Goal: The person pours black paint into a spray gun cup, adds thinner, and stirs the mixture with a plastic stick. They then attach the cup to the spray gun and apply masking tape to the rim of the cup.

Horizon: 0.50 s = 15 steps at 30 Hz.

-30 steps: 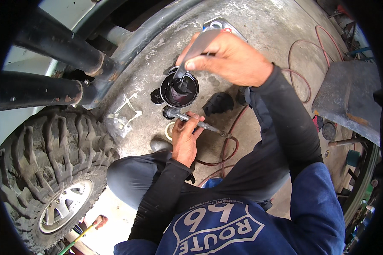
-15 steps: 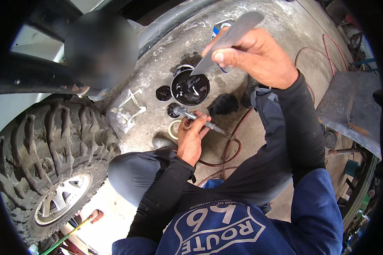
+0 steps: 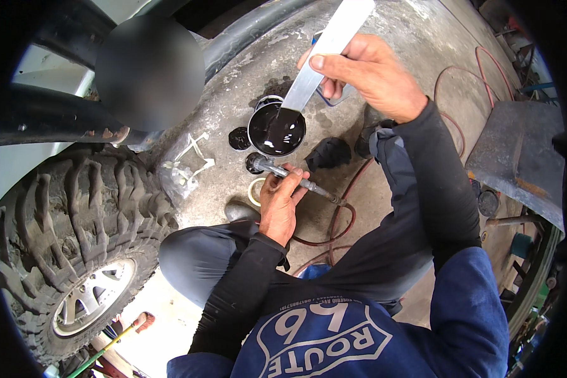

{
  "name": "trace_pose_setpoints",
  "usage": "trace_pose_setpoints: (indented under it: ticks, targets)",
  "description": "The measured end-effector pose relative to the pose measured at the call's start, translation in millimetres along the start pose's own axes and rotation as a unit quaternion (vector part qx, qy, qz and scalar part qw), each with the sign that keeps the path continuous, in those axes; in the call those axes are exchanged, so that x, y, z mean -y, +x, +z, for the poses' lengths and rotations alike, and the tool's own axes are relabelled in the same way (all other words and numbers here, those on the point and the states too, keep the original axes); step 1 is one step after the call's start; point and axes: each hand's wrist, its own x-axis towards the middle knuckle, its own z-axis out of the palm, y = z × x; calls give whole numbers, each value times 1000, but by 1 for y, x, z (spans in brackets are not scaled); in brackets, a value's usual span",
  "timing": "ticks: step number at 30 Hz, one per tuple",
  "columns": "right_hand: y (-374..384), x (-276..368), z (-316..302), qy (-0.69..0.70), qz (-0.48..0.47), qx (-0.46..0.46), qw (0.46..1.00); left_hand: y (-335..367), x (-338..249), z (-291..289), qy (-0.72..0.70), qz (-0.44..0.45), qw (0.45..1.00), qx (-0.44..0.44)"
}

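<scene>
My right hand (image 3: 384, 79) pinches a flat metal strip (image 3: 334, 38) between thumb and fingers. The strip slants down, its lower end in the black paint (image 3: 283, 138) of a round can (image 3: 251, 132). My left hand (image 3: 278, 211) is wrapped round a grey metal air tool (image 3: 277, 169) joined to a red hose (image 3: 351, 220). The tool's far end is at a small black-coated round piece (image 3: 253, 162), beside the can. Left of the can lies a round lid (image 3: 238, 138) covered in black. Behind my right hand a blue-and-silver container (image 3: 344, 96) is mostly hidden.
A ring of pale tape (image 3: 253, 192) lies by my left hand, and a dark crumpled cloth (image 3: 329, 155) right of the can. A big knobbly tyre (image 3: 57, 233) and a black tube (image 3: 50, 116) stand at left. Sheet metal (image 3: 516, 157) sits at right.
The metal strip has turned its bright flat face to view, and its lower end has gone down into the paint. My right hand has shifted slightly left and up; my left hand has barely moved.
</scene>
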Motion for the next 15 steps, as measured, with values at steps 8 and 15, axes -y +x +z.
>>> trace_pose_setpoints:
  ticks: [8, 15]
  targets:
    - [0, -15, 19, -199, -81, 97, 972, 1, 2, 0, -1, -5, 1000, -4]
    - [1, 0, 9, 21, 19, 5, 1000, 0, 2, -1, -10, 0, 1000, -2]
